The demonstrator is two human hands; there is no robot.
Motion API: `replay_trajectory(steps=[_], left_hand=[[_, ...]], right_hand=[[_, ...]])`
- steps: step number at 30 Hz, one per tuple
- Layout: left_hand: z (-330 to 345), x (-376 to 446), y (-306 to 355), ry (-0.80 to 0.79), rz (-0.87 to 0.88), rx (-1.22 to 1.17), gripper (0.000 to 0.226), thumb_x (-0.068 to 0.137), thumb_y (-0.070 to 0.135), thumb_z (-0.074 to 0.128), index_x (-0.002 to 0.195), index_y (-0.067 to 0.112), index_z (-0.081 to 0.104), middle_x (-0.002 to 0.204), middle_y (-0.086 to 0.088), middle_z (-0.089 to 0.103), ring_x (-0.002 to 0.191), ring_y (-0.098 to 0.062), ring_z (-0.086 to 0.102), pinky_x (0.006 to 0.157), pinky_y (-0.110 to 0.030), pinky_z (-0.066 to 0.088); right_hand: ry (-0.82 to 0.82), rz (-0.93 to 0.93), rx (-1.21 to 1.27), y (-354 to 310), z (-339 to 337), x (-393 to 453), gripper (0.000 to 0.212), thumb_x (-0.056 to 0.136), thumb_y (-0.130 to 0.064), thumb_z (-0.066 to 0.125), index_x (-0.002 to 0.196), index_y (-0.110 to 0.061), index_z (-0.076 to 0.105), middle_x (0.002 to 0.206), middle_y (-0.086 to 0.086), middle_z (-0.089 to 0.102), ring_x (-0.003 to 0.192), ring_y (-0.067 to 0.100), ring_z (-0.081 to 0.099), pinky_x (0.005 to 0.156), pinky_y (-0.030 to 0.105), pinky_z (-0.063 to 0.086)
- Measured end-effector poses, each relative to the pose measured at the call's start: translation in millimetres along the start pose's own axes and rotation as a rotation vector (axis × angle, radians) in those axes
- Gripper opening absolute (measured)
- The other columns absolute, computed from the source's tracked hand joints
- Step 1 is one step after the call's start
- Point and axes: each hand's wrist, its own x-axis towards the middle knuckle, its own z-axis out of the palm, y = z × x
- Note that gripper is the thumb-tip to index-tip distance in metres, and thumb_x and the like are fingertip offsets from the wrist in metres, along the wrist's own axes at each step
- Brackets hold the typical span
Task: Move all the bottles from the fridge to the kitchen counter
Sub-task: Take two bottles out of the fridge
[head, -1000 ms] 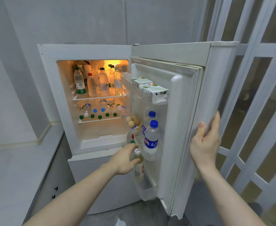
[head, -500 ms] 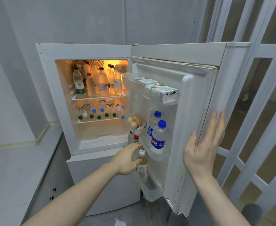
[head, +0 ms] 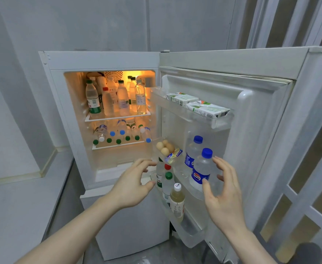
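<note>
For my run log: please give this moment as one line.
fridge door: open | left hand: open, empty | right hand: open, at blue-cap bottle | counter: no bottles visible

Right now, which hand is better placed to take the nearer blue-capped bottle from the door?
Right hand: its open fingers already flank the blue-capped bottle. The left hand sits lower left, by the green-capped bottles.

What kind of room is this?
Probably a small kitchen. There is an open fridge full of bottles, eggs in the door rack, and a grey counter beside it.
</note>
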Motion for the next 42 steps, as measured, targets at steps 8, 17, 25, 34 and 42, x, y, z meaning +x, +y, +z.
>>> replay_trajectory(steps=[8, 17, 25, 34, 42], left_hand=[[3, 90, 34, -0.031, 0.221, -0.065, 0.048, 0.091, 0.031, 0.066, 0.138, 0.033, 0.052, 0.134, 0.016, 0.049, 0.11, -0.003, 0.055, 0.095, -0.034, 0.052], [30, 167, 69, -0.228, 0.381, 0.174, 0.051, 0.1, 0.031, 0.051, 0.149, 0.038, 0.038, 0.154, 0.01, 0.042, 0.11, -0.026, 0.065, 0.095, -0.043, 0.052], [28, 174, 67, -0.244, 0.343, 0.167, 0.028, 0.097, 0.031, 0.06, 0.123, 0.028, 0.05, 0.118, 0.0, 0.063, 0.099, -0.027, 0.063, 0.086, -0.045, 0.054], [21, 109, 59, 0.013, 0.271, 0.09, 0.024, 0.096, 0.019, 0.064, 0.12, 0.023, 0.058, 0.108, 0.011, 0.061, 0.091, -0.005, 0.052, 0.081, -0.027, 0.046], [-11, 33, 73, 0.373, 0.085, 0.01, 0.026, 0.097, 0.014, 0.065, 0.12, 0.025, 0.061, 0.108, 0.021, 0.06, 0.091, -0.008, 0.059, 0.075, -0.021, 0.05]], right_hand=[[-0.007, 0.107, -0.219, -11, 13, 33, 0.064, 0.09, -0.02, 0.075, 0.146, -0.03, 0.045, 0.143, -0.019, 0.052, 0.112, -0.008, 0.055, 0.099, 0.034, 0.051], [-0.152, 0.185, -0.385, -7, 21, 48, 0.068, 0.094, -0.036, 0.07, 0.153, -0.033, 0.037, 0.127, -0.026, 0.045, 0.084, -0.002, 0.055, 0.076, 0.011, 0.043], [-0.268, 0.125, -0.397, 1, 8, 71, 0.022, 0.1, -0.038, 0.059, 0.116, -0.039, 0.044, 0.102, -0.008, 0.066, 0.082, 0.019, 0.062, 0.074, 0.041, 0.052], [-0.474, -0.044, -0.249, 11, -10, 75, 0.018, 0.102, -0.031, 0.057, 0.108, -0.037, 0.042, 0.089, -0.014, 0.059, 0.06, 0.01, 0.046, 0.059, 0.024, 0.04], [-0.435, -0.124, -0.091, 3, -24, 66, 0.03, 0.098, -0.025, 0.062, 0.116, -0.044, 0.047, 0.105, -0.02, 0.066, 0.092, 0.019, 0.065, 0.082, 0.047, 0.055]])
